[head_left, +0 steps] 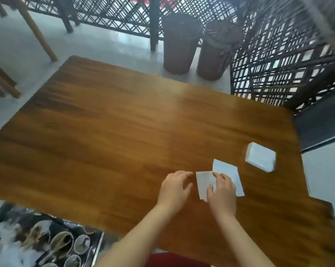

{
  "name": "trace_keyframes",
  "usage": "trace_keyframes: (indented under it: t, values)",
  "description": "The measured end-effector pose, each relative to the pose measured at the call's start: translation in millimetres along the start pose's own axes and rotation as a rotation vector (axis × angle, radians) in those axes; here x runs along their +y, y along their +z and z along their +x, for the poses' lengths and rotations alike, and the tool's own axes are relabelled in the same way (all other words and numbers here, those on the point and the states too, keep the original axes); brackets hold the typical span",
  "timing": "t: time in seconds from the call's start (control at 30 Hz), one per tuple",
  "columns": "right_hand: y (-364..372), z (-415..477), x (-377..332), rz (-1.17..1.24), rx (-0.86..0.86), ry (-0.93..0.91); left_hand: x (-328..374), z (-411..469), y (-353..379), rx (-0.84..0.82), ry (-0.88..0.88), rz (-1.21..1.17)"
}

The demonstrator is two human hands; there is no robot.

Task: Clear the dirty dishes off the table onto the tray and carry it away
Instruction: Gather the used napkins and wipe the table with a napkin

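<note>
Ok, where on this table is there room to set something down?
The whole left and far stretch of the table, from the left hand to the stools, is bare wood. Crowded only near right: paper napkins under the right hand and the tissue pack.

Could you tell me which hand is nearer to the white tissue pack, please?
Right. The right hand lies on the paper sheets, left of the tissue pack and toward the person; the left hand is farther left, beyond those sheets.
</note>
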State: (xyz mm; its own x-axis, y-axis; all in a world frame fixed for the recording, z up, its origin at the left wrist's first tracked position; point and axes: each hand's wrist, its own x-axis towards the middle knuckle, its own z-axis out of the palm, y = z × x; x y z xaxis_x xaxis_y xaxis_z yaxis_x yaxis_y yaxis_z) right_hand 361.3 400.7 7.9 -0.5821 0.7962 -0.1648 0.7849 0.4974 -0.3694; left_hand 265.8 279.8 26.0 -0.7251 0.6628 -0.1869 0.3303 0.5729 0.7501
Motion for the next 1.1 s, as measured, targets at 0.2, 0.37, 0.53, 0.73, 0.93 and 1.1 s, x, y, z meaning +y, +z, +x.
trace_keyframes:
  t: [0.2, 0.37, 0.53, 0.73, 0.93, 1.1]
  values:
    - [-0.8, 17.1, 63.7, -0.192, -0.198, -0.100, 38.9, 35.8, 64.8, -0.202, 0.086, 0.320]
    - [20.5, 16.7, 85.0, -0.243, -0.195, -0.168, 38.9, 35.8, 84.2, -0.326, 0.080, 0.603]
    - [26.1, 24.2, 91.5, -0.285, -0.162, -0.248, 21.9, 32.6, 89.9, -0.292, 0.260, 0.766]
    - [33.3, 30.0, 72.0, -0.278, -0.170, -0.300, 8.5, 35.5, 68.4, -0.242, 0.280, 0.831]
    - [43.2, 41.3, 37.3, -0.218, -0.186, -0.357, -16.5, 41.3, 41.1, -0.164, 0.362, 0.709]
    - [61.4, 43.9, 16.1, -0.107, -0.143, -0.298, -57.9, 36.9, 11.7, 0.037, 0.285, 0.616]
